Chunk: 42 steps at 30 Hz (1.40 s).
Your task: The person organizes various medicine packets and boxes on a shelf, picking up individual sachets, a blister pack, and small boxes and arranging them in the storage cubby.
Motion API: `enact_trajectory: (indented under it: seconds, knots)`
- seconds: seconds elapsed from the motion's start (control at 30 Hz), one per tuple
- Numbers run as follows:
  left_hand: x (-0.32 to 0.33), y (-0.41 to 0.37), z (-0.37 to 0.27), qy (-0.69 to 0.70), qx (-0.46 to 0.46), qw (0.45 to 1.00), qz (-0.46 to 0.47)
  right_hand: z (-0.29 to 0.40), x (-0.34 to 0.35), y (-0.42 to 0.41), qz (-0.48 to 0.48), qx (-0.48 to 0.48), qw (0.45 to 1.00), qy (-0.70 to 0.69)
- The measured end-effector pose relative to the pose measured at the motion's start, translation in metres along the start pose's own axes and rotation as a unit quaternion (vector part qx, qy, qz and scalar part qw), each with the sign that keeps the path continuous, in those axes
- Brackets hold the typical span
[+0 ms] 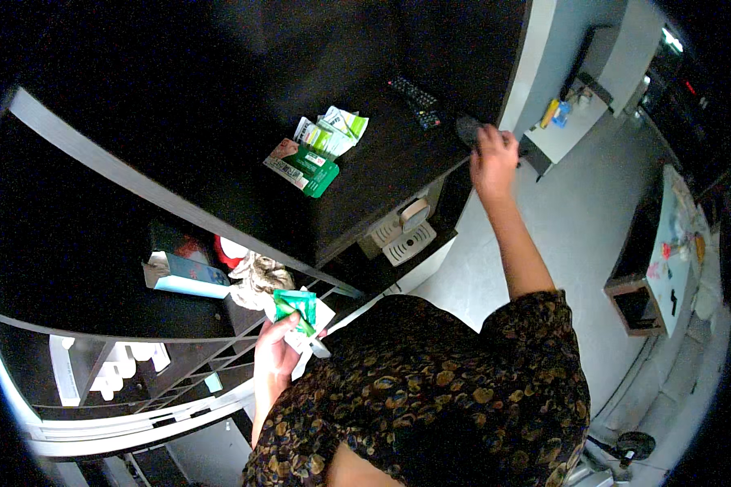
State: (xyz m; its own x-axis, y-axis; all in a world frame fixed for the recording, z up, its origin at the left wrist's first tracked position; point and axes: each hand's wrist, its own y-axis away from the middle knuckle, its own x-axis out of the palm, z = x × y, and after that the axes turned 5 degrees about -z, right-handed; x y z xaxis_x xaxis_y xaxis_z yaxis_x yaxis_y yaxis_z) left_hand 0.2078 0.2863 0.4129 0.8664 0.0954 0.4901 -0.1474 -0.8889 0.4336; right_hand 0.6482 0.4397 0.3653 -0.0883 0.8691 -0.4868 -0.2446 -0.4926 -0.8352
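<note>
My left hand [274, 344] grips green and white packets [295, 304] close to my body, its thumb pressed across them. My right hand [494, 161] reaches out to the right end of the dark wooden shelf [377, 152]. Its fingers are at a dark grey object [468, 130], too dim and blurred to name; whether they grasp it is unclear. Further left on that shelf lies a green and pink cardboard box [304, 167] bearing writing. Against its far side several white and green sachets [335, 131] lie overlapping. Two dark remote controls, one in front [429, 119], lie between sachets and right hand.
Below the shelf sits a beige appliance with a slotted tray [409, 243]. To the left, a compartment holds a light blue box [192, 277] and a crumpled patterned cloth [259, 280]. A white-topped table [670, 274] stands far right.
</note>
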Motion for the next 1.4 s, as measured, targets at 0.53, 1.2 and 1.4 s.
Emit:
enact_trajectory:
  seconds: [0.53, 1.2, 1.4]
  knots:
    - [0.114, -0.07, -0.012, -0.178, 0.155, 0.957, 0.166, 0.108, -0.023, -0.036, 0.439, 0.013, 0.845, -0.307]
    - [0.105, -0.14, 0.006, -0.293, 0.268, 0.918, 0.016, 0.304, 0.151, -0.177, -0.081, -0.309, 0.903, -0.289]
    - [0.104, -0.145, 0.005, -0.327, 0.261, 0.907, 0.044, 0.295, 0.161, -0.313, -0.347, -0.054, 0.883, -0.311]
